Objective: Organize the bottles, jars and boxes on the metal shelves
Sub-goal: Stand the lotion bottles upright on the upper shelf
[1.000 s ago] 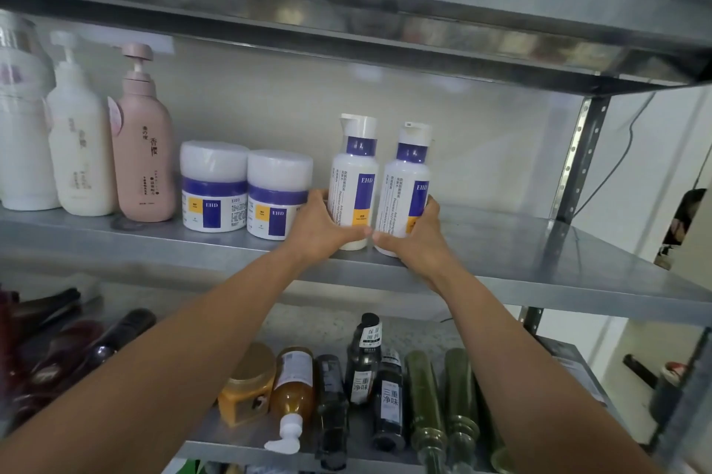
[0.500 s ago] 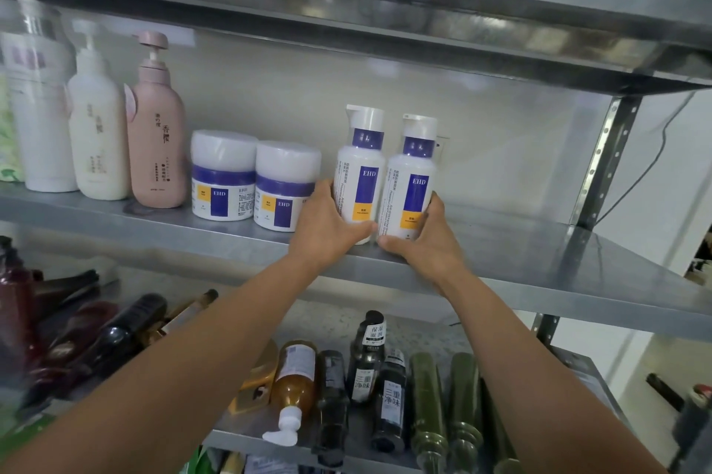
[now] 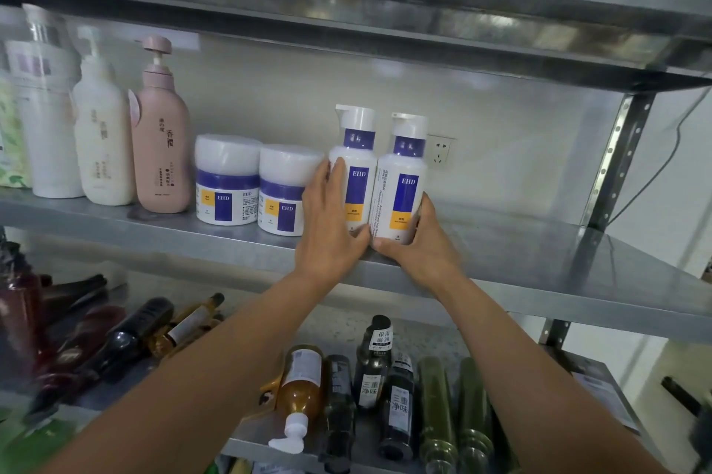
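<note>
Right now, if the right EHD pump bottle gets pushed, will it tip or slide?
Likely slides: the right EHD bottle looks smooth, on a slick metal shelf. Tall and narrow, it may tip if pushed high.

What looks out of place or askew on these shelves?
Lower shelf: the amber pump bottle, green bottles and dark bottles at left lie on their sides in a jumble. Middle shelf items stand upright, including the EHD bottles the left hand and right hand hold. No spill shows.
</note>
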